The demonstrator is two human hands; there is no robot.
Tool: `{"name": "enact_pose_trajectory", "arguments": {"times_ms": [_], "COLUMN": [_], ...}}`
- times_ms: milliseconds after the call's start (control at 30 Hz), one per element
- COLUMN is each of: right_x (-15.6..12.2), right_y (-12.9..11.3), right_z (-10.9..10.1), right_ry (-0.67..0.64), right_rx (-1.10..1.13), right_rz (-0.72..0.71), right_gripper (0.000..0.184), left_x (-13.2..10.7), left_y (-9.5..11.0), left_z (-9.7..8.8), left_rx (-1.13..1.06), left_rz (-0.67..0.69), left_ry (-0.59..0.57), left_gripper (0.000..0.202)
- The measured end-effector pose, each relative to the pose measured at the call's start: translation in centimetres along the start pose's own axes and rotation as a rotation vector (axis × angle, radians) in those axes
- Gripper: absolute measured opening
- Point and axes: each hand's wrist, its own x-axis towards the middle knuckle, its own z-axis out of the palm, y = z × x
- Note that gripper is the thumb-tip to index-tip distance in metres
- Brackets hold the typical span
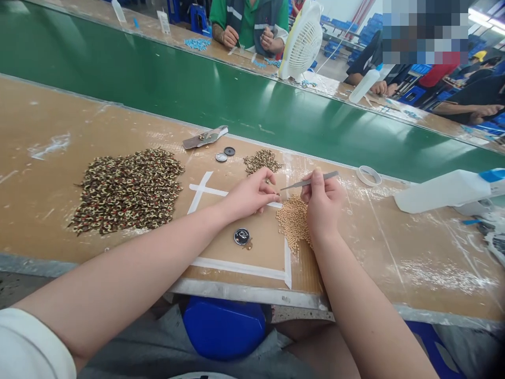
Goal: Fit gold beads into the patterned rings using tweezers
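Note:
My right hand grips grey tweezers, their tips pointing left toward my left hand. Between the thumb and finger of my left hand is a tiny dark piece, too small to make out. A heap of small tan beads lies under and beside my right hand. Beyond my left hand sits a small pile of brownish-gold pieces. Below it, a round black-and-silver disc rests inside a white tape outline, with a brown smear at its edge.
A wide heap of dark, cream and red pieces covers the left. Two small round lids, a scrap strip and a clear ring lie farther back. A white bottle lies right. A green belt separates co-workers and a fan.

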Motion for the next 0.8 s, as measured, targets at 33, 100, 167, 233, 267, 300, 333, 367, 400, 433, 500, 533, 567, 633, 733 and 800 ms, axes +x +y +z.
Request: {"name": "enact_pose_trajectory", "arguments": {"times_ms": [33,100,167,233,267,300,333,367,400,433,500,533,567,633,733,800], "right_x": [0.05,0.12,0.17,0.2,0.21,0.21,0.22,0.22,0.22,0.22,0.21,0.22,0.23,0.26,0.33,0.38], "right_y": [0.09,0.27,0.4,0.47,0.48,0.49,0.49,0.49,0.49,0.49,0.5,0.51,0.52,0.56,0.67,0.8], "right_z": [-0.03,-0.09,-0.1,-0.09,-0.08,-0.07,-0.07,-0.07,-0.06,-0.06,-0.03,-0.01,0.01,0.03,0.01,-0.03], "right_ry": [-0.007,-0.022,-0.031,-0.033,-0.033,-0.032,-0.031,-0.03,-0.029,-0.028,-0.029,-0.03,-0.03,-0.029,-0.026,-0.028], "right_rx": [-0.006,-0.01,-0.001,0.009,0.01,0.009,0.005,0.001,-0.002,-0.002,0.008,0.017,0.027,0.04,0.046,0.044], "right_rz": [0.005,0.009,0.004,-0.001,-0.001,0.002,0.006,0.011,0.014,0.015,0.016,0.016,0.018,0.021,0.024,0.033], "right_gripper": [0.041,0.041,0.041,0.04,0.04,0.04,0.041,0.041,0.042,0.042,0.042,0.041,0.041,0.041,0.042,0.043], "left_x": [0.04,0.15,0.26,0.32,0.32,0.31,0.3,0.28,0.27,0.26,0.28,0.31,0.34,0.39,0.42,0.4], "left_y": [0.0,-0.09,-0.23,-0.34,-0.36,-0.35,-0.32,-0.28,-0.25,-0.23,-0.26,-0.32,-0.39,-0.52,-0.48,-0.25], "left_z": [-0.01,-0.05,-0.08,-0.1,-0.1,-0.1,-0.09,-0.09,-0.08,-0.08,-0.09,-0.11,-0.13,-0.14,-0.08,0.0], "left_rx": [0.001,0.002,0.004,0.005,0.005,0.006,0.009,0.011,0.011,0.01,0.009,0.01,0.012,0.014,0.006,-0.008], "left_rz": [0.0,0.004,0.007,0.011,0.014,0.017,0.02,0.022,0.023,0.022,0.018,0.017,0.017,0.018,0.02,0.012], "left_ry": [-0.004,-0.016,-0.029,-0.039,-0.041,-0.045,-0.048,-0.049,-0.049,-0.049,-0.046,-0.047,-0.049,-0.057,-0.07,-0.074], "left_gripper": [0.031,0.029,0.028,0.027,0.027,0.026,0.026,0.026,0.025,0.025,0.026,0.026,0.026,0.025,0.025,0.025]}}
